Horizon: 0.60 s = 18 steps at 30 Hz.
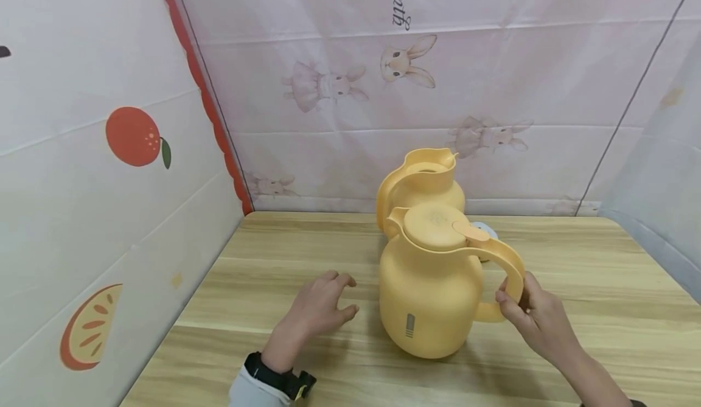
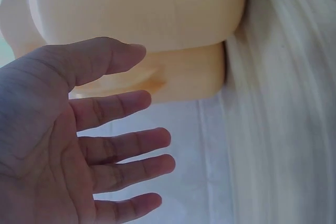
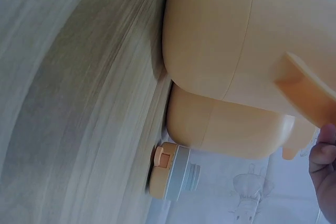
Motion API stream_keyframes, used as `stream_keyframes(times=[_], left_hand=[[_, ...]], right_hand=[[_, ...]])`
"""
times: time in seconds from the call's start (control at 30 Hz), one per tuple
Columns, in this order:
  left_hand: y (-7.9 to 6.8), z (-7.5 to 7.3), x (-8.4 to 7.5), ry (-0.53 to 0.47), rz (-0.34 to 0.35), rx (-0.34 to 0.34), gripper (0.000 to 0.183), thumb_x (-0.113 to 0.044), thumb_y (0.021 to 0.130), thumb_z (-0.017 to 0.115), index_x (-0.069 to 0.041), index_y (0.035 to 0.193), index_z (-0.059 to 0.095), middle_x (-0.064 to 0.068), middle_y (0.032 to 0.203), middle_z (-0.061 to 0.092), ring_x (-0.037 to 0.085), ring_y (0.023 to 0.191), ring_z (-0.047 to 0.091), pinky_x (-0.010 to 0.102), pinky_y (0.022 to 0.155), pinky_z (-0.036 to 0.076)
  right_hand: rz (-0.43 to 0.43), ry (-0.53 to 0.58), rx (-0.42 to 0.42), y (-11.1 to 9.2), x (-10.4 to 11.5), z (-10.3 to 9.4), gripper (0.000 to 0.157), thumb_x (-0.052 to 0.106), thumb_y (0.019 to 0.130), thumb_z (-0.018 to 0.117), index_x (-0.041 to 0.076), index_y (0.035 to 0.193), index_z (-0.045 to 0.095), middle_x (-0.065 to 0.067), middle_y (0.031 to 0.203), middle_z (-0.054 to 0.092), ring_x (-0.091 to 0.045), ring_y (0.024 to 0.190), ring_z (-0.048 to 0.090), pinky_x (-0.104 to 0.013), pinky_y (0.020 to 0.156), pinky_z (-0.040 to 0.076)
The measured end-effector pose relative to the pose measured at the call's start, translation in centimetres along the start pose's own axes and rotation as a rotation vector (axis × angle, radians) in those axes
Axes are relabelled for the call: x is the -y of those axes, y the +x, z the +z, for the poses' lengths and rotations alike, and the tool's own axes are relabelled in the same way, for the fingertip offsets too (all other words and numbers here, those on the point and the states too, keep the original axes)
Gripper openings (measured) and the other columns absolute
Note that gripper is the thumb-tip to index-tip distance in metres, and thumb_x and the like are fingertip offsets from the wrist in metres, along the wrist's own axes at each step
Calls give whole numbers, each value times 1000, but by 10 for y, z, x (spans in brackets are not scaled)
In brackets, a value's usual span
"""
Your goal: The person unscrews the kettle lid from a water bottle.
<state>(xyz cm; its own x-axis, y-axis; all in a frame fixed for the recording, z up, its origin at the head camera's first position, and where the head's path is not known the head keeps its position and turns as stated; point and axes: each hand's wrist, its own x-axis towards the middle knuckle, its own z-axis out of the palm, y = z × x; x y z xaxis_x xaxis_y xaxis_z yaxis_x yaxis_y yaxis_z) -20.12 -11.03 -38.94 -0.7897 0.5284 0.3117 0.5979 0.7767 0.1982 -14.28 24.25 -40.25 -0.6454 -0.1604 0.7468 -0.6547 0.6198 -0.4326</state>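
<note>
A yellow thermos jug [image 1: 432, 291] with its lid [image 1: 435, 227] on stands on the table, spout pointing left and handle to the right. My right hand [image 1: 544, 322] grips the lower part of that handle [image 1: 513, 267], thumb in front; only part of the hand shows at the edge of the right wrist view. To the left of the jug, my left hand [image 1: 317, 303] hovers above the table with fingers spread, touching nothing. Its palm [image 2: 37, 166] fills the lower left of the left wrist view, the jug's body [image 2: 142, 9] beyond the thumb.
Behind the held jug stands a second yellow jug [image 1: 438, 194] with its mouth uncovered, partly hidden. A loose stopper lid [image 3: 170, 174] in yellow and grey lies beside it on the wooden table [image 1: 263, 273]. Printed cloth walls [image 1: 328, 170] enclose the back and sides.
</note>
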Motion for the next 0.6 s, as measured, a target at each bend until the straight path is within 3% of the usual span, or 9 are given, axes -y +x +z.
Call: stream_keyframes(times=[0.13,0.27,0.43,0.6], left_hand=[[6,-7,-6,-1,60,-101,35,-31,74,70,-11,101,62,6,91,62,19,78,57,40,64,50],[12,-16,-16,-27,71,-171,33,-31,74,69,-13,100,62,3,93,61,19,83,56,43,67,47],[20,-28,-30,-68,112,-282,29,-30,74,69,-14,98,63,0,92,62,15,82,55,39,64,45],[28,-43,-46,-84,183,-422,24,-27,74,68,-12,93,64,1,86,61,12,75,53,34,56,44]], right_hand=[[5,-4,-18,1,-1,0,23,-7,72,59,9,86,50,9,65,53,-2,47,41,-14,37,34],[18,0,-49,1,-4,1,26,-9,68,63,10,84,53,9,66,56,-3,51,47,-16,39,38],[21,40,-55,2,-7,0,29,-14,64,64,8,82,56,10,68,59,-3,54,52,-14,44,42],[136,73,-22,4,2,-3,26,-10,68,67,12,80,57,10,68,58,-6,55,53,-15,45,44]])
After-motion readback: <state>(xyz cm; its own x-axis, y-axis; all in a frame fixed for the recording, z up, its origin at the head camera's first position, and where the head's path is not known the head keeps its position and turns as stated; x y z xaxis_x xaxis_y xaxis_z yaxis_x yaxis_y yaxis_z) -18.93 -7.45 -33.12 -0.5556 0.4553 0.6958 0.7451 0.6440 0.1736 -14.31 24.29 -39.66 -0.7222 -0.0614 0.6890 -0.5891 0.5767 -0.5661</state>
